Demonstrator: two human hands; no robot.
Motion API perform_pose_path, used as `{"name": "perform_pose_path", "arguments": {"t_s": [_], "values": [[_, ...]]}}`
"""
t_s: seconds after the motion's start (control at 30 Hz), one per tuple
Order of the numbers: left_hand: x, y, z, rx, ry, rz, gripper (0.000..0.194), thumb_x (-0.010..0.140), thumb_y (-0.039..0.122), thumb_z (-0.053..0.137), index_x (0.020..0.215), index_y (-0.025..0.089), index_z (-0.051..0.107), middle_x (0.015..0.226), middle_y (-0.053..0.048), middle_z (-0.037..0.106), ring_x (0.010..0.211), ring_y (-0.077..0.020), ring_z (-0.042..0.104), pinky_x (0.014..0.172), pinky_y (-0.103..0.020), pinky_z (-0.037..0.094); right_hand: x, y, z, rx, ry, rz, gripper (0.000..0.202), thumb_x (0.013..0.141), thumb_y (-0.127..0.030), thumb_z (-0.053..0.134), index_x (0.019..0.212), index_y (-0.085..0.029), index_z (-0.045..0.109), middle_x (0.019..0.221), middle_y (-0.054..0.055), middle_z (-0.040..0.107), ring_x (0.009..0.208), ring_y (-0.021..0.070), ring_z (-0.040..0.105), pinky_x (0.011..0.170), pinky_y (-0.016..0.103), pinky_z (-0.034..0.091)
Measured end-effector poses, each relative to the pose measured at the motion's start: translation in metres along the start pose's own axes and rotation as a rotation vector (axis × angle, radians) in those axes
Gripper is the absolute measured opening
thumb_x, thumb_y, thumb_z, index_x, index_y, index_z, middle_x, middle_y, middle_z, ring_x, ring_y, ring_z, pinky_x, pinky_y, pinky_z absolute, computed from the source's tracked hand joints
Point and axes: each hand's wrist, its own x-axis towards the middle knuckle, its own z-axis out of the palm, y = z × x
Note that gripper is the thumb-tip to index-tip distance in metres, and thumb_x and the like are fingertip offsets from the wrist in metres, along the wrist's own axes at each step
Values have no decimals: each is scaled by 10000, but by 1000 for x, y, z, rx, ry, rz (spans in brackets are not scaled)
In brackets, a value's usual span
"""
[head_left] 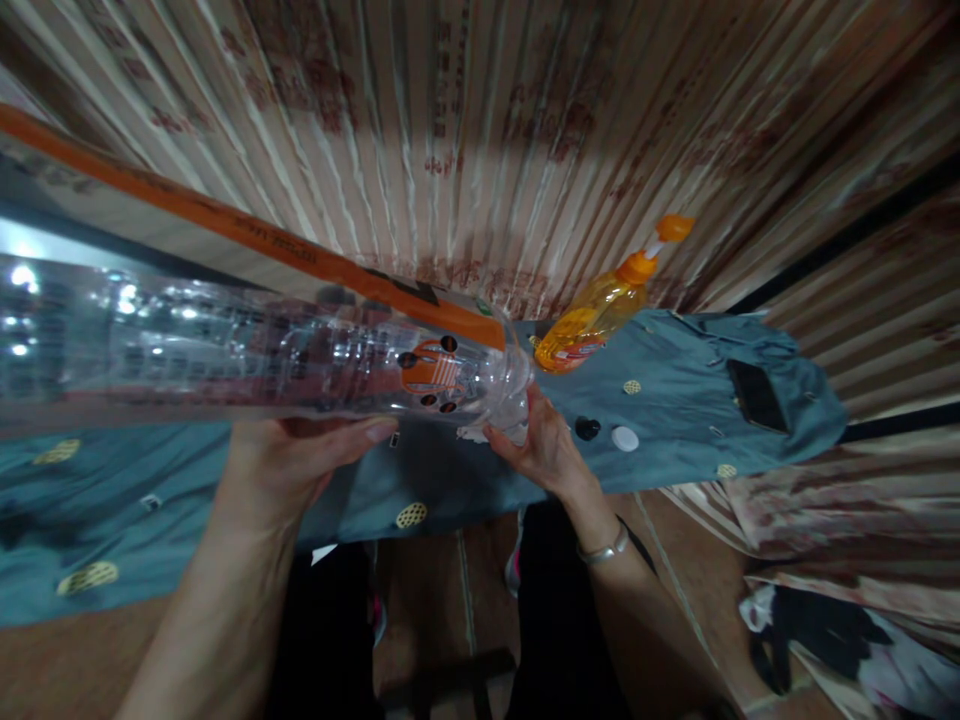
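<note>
A long clear pack of plastic cups [300, 350], nested in a see-through sleeve with an orange band, lies crosswise in front of me and runs out of view on the left. My left hand [300, 455] supports it from the near side, thumb stretched along its lower edge and the other fingers mostly hidden. At the pack's right end, my right hand [540, 440] grips the rim area between thumb and fingers. Just past that end stands an orange pump bottle [596, 315] with yellow-orange liquid.
A narrow table with a green patterned cloth [450, 490] runs across the view. On it, right of my right hand, lie a small black object [587, 428], a white round cap [625, 438] and a dark phone [757, 395]. Behind hangs a pleated curtain [420, 120]. Cloth items [832, 635] lie low right.
</note>
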Motion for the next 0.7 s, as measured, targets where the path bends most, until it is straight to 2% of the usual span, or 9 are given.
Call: {"name": "perform_pose_path", "arguments": {"t_s": [0.13,0.27,0.47,0.57,0.7], "values": [[1,0,1,-38,-21,-20,420,348,42,996,664,220,785,653,36,774,610,-184,776,607,-268,691,-1,1,1,-9,5,13,842,877,-371,768,1591,-186,360,1407,205,691,1340,405,666,1078,617,594],[1,-1,-1,-41,-35,-26,390,373,22,965,656,221,784,638,40,759,676,-221,808,654,-298,705,-1,2,2,-11,6,-3,849,883,-373,759,1598,-179,345,1441,221,670,1340,410,665,1066,614,602],[0,0,-1,40,1,20,409,368,124,1019,677,214,768,654,17,786,536,-201,747,489,-276,659,0,3,2,-9,5,-22,847,888,-381,760,1593,-147,354,1427,242,675,1355,436,650,1063,648,595],[0,1,-1,62,3,14,434,355,154,1031,689,214,761,668,12,787,551,-206,743,525,-310,676,0,1,-1,-13,-12,-1,839,886,-387,768,1590,-176,364,1411,224,687,1334,429,665,1057,644,601],[-1,0,-2,63,3,11,422,374,137,1024,694,197,755,671,-21,793,540,-220,737,494,-319,664,1,-1,-2,-20,-14,-9,831,890,-349,756,1591,-181,344,1370,213,704,1322,419,676,1046,630,611]]}}
